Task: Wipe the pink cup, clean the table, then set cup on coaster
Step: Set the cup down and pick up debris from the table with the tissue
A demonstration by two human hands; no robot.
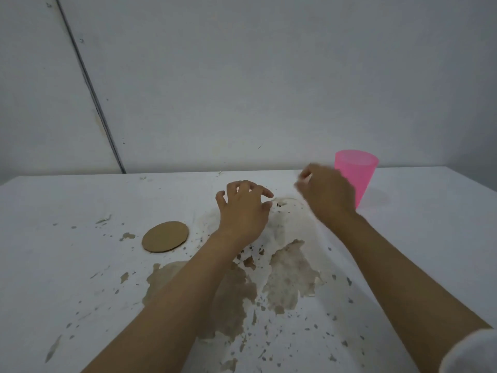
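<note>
A translucent pink cup (359, 170) stands upright at the back right of the white table (67, 265). My right hand (326, 193) is just left of and in front of the cup, blurred, its fingers loosely curled, and it holds nothing I can see. My left hand (242, 211) hovers over the middle of the table with fingers spread and bent, empty. A round brown cardboard coaster (165, 236) lies flat to the left of my left hand. I see no cloth.
The table's surface has large brown patches (290, 275) of peeled coating and many small specks around my forearms. A grey wall rises right behind the table's far edge, with a dark cable (88, 84) running down it at left.
</note>
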